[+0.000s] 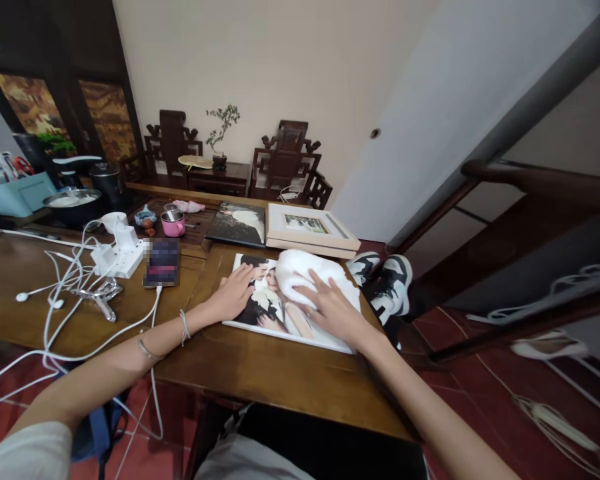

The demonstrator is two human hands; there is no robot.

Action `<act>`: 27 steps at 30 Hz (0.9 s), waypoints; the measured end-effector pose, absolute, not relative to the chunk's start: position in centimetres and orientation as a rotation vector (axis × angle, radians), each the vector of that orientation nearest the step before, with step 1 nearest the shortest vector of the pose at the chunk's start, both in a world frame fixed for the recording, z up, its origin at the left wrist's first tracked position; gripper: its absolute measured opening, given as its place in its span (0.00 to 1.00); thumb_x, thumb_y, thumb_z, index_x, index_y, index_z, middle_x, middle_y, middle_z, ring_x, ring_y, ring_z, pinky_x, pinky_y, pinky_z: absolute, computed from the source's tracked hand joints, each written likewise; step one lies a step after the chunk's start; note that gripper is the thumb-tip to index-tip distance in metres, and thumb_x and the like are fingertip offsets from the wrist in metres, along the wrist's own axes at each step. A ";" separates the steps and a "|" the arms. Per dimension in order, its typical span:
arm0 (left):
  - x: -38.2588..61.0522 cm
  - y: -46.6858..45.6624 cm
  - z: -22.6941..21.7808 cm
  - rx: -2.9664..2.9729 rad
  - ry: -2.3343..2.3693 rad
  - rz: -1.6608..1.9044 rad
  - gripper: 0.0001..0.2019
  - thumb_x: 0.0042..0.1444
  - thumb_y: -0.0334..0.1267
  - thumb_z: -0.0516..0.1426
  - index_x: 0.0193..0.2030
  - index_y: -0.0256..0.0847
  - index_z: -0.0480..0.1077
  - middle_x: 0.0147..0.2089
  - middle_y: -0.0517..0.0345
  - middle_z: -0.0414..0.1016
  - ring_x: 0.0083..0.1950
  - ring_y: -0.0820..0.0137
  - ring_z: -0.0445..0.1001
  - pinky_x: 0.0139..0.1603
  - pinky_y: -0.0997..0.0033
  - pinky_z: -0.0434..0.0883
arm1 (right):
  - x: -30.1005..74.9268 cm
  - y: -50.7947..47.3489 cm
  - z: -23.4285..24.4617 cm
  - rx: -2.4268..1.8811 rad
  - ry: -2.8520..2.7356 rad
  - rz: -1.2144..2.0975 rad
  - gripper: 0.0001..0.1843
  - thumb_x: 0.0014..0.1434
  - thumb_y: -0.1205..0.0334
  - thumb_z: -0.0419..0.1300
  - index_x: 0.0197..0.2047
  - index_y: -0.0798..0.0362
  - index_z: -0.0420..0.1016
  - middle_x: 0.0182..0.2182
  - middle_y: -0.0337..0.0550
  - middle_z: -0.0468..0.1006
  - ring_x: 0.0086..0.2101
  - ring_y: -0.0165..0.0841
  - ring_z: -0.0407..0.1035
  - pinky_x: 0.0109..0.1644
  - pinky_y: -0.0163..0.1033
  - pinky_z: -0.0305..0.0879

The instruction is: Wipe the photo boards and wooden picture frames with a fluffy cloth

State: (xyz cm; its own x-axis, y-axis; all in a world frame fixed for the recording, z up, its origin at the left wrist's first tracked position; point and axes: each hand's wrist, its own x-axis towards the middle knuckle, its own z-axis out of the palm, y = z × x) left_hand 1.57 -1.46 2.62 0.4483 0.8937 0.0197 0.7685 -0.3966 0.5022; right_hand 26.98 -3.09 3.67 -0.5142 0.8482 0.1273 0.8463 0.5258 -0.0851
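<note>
A large photo print (267, 310) lies flat on the wooden table (260, 367) in front of me. My left hand (233, 293) rests flat on the print's left part, fingers stretched out. My right hand (330, 308) presses a white cloth (300, 270) onto the print's right part, fingers spread over the cloth's near edge. The cloth is bunched and covers the print's upper right corner.
Behind the print lie a dark photo board (237, 223) and a cream picture frame (310, 230). To the left are a phone (161, 262), a white power strip (120, 257) with tangled cables, and a pink pot (173, 223). Sneakers (387, 280) sit beyond the table's right edge.
</note>
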 end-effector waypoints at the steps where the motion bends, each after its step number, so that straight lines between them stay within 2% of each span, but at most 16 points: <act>1: 1.6 -1.5 2.6 2.285 1.405 0.410 0.26 0.68 0.41 0.40 0.71 0.42 0.47 0.75 0.51 0.43 0.75 0.64 0.40 0.70 0.43 0.49 | 26.3 -1.6 3.8 -1.479 -2.598 0.016 0.27 0.60 0.70 0.50 0.62 0.54 0.66 0.67 0.56 0.58 0.67 0.54 0.40 0.63 0.70 0.46; 4: 1.6 -1.4 2.4 2.277 1.423 0.435 0.25 0.68 0.41 0.39 0.71 0.41 0.48 0.75 0.50 0.44 0.75 0.63 0.41 0.69 0.43 0.50 | 24.2 -0.6 4.6 -1.455 -2.614 0.037 0.28 0.59 0.71 0.50 0.62 0.54 0.66 0.65 0.54 0.62 0.67 0.54 0.42 0.63 0.71 0.44; 8: 1.7 -1.3 2.2 2.272 1.438 0.445 0.25 0.68 0.39 0.39 0.71 0.41 0.49 0.75 0.49 0.44 0.75 0.63 0.41 0.70 0.44 0.50 | 23.6 -5.7 4.8 -1.239 -2.709 0.130 0.26 0.60 0.73 0.47 0.59 0.50 0.69 0.68 0.47 0.58 0.68 0.50 0.40 0.66 0.69 0.41; 10: 1.7 -1.2 2.0 2.295 1.427 0.448 0.25 0.67 0.38 0.40 0.71 0.40 0.49 0.74 0.49 0.45 0.75 0.64 0.41 0.70 0.46 0.49 | 24.8 -8.0 4.6 -1.216 -2.702 0.204 0.26 0.60 0.72 0.46 0.59 0.50 0.70 0.67 0.48 0.58 0.68 0.47 0.43 0.67 0.66 0.42; 13: 1.6 -1.1 1.8 2.318 1.413 0.457 0.25 0.67 0.37 0.40 0.70 0.40 0.49 0.74 0.49 0.46 0.75 0.64 0.42 0.70 0.47 0.50 | 26.7 -7.8 4.4 -1.391 -2.535 0.365 0.25 0.62 0.63 0.47 0.60 0.51 0.70 0.64 0.52 0.65 0.65 0.50 0.52 0.65 0.64 0.51; 17: 1.6 -1.0 1.6 2.332 1.393 0.486 0.24 0.68 0.39 0.41 0.70 0.41 0.51 0.74 0.49 0.47 0.75 0.61 0.43 0.69 0.44 0.52 | 25.1 -2.2 4.9 -1.438 -2.197 0.600 0.26 0.64 0.53 0.48 0.61 0.51 0.69 0.57 0.49 0.74 0.60 0.52 0.61 0.64 0.61 0.53; 18: 1.6 -1.0 1.6 2.344 1.382 0.500 0.24 0.68 0.39 0.41 0.69 0.40 0.52 0.74 0.48 0.47 0.75 0.61 0.43 0.69 0.45 0.52 | 24.0 -0.7 5.1 -1.410 -2.178 0.645 0.26 0.65 0.52 0.47 0.63 0.49 0.67 0.54 0.47 0.76 0.57 0.50 0.66 0.62 0.59 0.58; 20: 1.6 -0.9 1.6 2.369 1.362 0.527 0.24 0.68 0.39 0.42 0.69 0.39 0.53 0.73 0.47 0.49 0.74 0.60 0.44 0.70 0.46 0.52 | 21.2 1.8 5.4 -1.377 -2.164 0.722 0.28 0.66 0.51 0.46 0.66 0.47 0.63 0.45 0.45 0.81 0.43 0.45 0.76 0.51 0.54 0.71; 22: 1.6 -0.9 1.7 2.383 1.349 0.551 0.24 0.67 0.38 0.43 0.68 0.38 0.54 0.73 0.46 0.50 0.74 0.60 0.45 0.70 0.46 0.52 | 18.9 3.3 5.8 -1.355 -2.173 0.773 0.29 0.66 0.49 0.46 0.67 0.46 0.60 0.39 0.44 0.82 0.31 0.41 0.77 0.39 0.50 0.75; 23: 1.6 -0.9 1.7 2.384 1.346 0.560 0.24 0.67 0.38 0.43 0.68 0.39 0.55 0.72 0.46 0.51 0.74 0.60 0.47 0.70 0.45 0.52 | 18.2 3.7 5.9 -1.346 -2.178 0.789 0.29 0.65 0.49 0.47 0.67 0.45 0.61 0.38 0.44 0.82 0.28 0.40 0.76 0.36 0.48 0.75; 25: 1.6 -1.0 1.7 2.381 1.343 0.568 0.23 0.67 0.39 0.43 0.68 0.41 0.56 0.72 0.47 0.53 0.73 0.60 0.49 0.69 0.44 0.53 | 18.1 3.9 6.2 -1.330 -2.189 0.794 0.27 0.65 0.50 0.49 0.65 0.45 0.64 0.39 0.44 0.83 0.29 0.40 0.76 0.37 0.48 0.75; 27: 1.6 -1.0 1.8 2.369 1.350 0.552 0.23 0.67 0.39 0.43 0.68 0.41 0.56 0.72 0.47 0.52 0.73 0.60 0.48 0.69 0.43 0.53 | 19.7 3.7 6.1 -1.325 -2.191 0.765 0.25 0.64 0.51 0.52 0.63 0.45 0.68 0.46 0.45 0.81 0.40 0.43 0.77 0.48 0.49 0.72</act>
